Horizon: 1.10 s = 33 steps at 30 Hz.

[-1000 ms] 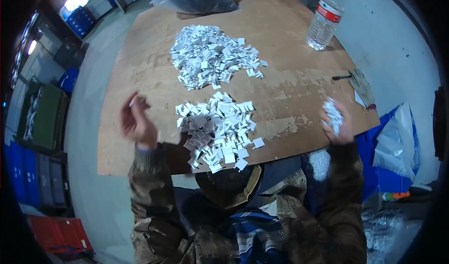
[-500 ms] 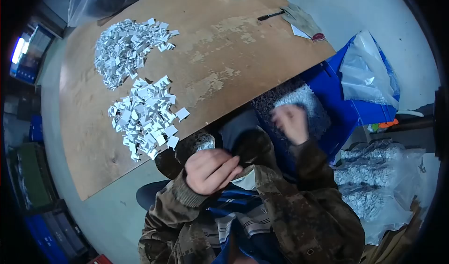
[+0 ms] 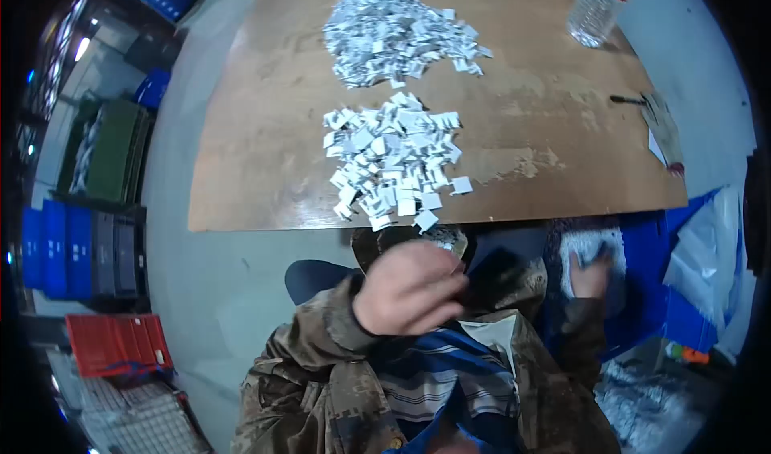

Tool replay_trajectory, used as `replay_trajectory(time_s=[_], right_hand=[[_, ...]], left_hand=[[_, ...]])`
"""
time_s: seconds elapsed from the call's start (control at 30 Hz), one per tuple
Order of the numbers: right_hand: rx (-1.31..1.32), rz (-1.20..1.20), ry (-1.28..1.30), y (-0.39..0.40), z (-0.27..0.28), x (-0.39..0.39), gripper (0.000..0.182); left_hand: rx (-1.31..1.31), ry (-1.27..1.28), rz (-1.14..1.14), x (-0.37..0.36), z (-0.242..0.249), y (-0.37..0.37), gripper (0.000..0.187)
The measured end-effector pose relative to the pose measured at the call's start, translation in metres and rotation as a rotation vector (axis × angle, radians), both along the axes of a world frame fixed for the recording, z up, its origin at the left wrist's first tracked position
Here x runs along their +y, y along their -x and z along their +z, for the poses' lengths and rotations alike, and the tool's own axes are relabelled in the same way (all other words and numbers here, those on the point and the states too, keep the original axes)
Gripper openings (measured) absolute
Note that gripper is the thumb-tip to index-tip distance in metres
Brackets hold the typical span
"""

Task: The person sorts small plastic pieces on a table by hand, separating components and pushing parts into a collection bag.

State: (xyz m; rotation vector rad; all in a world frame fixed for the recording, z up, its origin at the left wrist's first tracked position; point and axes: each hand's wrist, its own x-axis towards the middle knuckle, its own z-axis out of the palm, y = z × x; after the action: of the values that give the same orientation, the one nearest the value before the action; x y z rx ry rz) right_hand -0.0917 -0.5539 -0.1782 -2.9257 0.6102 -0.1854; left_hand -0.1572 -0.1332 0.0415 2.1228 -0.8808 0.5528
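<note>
My left hand (image 3: pixel 411 288) is above my lap, in front of the table's near edge, its fingers curled and blurred; whether it holds anything is hidden. Lower right, my right hand (image 3: pixel 589 276) reaches down to a pile of small pale pieces (image 3: pixel 598 245) in a blue bin (image 3: pixel 646 293), its fingers apart over them. Small white square pieces (image 3: pixel 393 153) lie in a heap near the table edge, with a larger heap of similar pieces (image 3: pixel 385 32) behind. Below the edge, a container with shiny contents (image 3: pixel 443 237) is partly hidden behind my left hand.
The wooden table (image 3: pixel 265 165) bears a clear bottle (image 3: pixel 594 12), a black pen (image 3: pixel 626 100) and a glove (image 3: pixel 662 128). Clear plastic (image 3: pixel 707 253) hangs over the bin. Bags (image 3: pixel 646 402) stand lower right. Blue crates (image 3: pixel 64 245) and a red crate (image 3: pixel 116 345) are at left.
The view has turned left, so the table appears shifted right. My right hand has gone down onto the pale pieces in the bin. My left hand stays above my lap, now more blurred.
</note>
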Motion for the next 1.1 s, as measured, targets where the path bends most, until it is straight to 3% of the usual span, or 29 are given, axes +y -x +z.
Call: replay_trajectory(time_s=[0.1,0.17,0.23,0.27,0.33,0.43,0.5,0.67,0.77,0.83,1.03,1.1], right_hand=[[-0.075,0.124,0.117,-0.003,0.048,-0.009,0.047],[-0.394,0.463,-0.565,0.005,0.095,0.027,0.038],[-0.631,0.754,-0.400,0.005,0.142,0.092,0.036],[-0.621,0.876,-0.567,0.000,0.148,0.117,0.045],[-0.400,1.003,-0.394,-0.020,0.184,0.171,0.071],[-0.162,1.087,-0.304,-0.059,0.180,0.224,0.115],[-0.161,1.168,-0.289,-0.089,0.164,0.245,0.124],[0.055,1.213,-0.321,-0.124,0.180,0.282,0.131],[-0.044,1.348,-0.288,-0.152,0.171,0.291,0.131],[0.022,1.424,-0.335,-0.162,0.166,0.297,0.132],[-0.113,1.561,-0.387,-0.176,0.158,0.314,0.125],[-0.086,1.568,-0.406,-0.175,0.161,0.318,0.110]], left_hand=[[-0.065,-0.004,0.524,0.060,-0.007,0.002,0.042],[0.094,0.016,0.794,0.091,-0.017,0.004,0.058],[0.097,-0.027,0.817,0.115,-0.030,0.002,0.061],[0.100,-0.074,0.832,0.124,-0.039,0.001,0.063],[0.128,-0.165,0.867,0.133,-0.056,0.002,0.069],[0.220,-0.195,0.867,0.127,-0.058,-0.005,0.073],[0.111,-0.386,0.861,0.128,-0.051,-0.019,0.081],[0.403,-0.263,0.642,0.157,-0.028,-0.036,0.097],[0.355,-0.291,0.630,0.184,-0.034,-0.060,0.104],[0.344,-0.318,0.626,0.196,-0.043,-0.079,0.110],[0.279,-0.446,0.542,0.182,-0.041,-0.120,0.112],[0.335,-0.363,0.472,0.181,-0.038,-0.121,0.098]])
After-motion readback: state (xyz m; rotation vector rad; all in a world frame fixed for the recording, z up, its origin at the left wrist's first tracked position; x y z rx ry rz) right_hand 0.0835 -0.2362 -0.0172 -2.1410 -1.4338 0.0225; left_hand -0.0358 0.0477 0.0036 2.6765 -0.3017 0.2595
